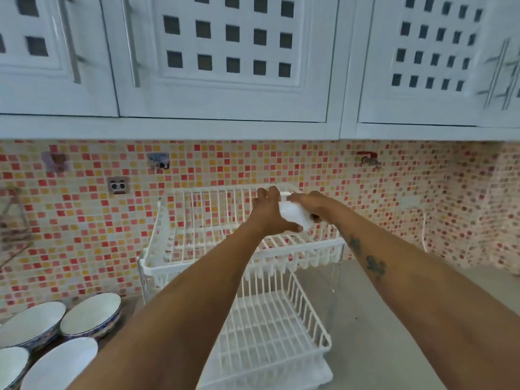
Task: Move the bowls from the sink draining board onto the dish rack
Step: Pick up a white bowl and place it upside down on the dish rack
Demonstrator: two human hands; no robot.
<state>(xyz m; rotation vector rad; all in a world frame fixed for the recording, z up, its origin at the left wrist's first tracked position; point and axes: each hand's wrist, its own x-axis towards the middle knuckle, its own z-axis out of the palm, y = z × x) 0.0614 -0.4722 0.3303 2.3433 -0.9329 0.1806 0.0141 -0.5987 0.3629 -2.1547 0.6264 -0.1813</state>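
Head view: both hands (284,209) grip a white bowl (295,215) above the rack (197,220)

We find no readable text, label, brand, number or sign anywhere. Stickers on mosaic tile wall (92,175) too blurred for us to read. Bowls (90,313), dish rack (168,257), cabinet doors (225,52) bear no lettering.

White lattice cabinets (225,52) above a pink-orange mosaic wall (84,206).

White dish rack (197,257); red-orange mosaic wall tiles (84,220).
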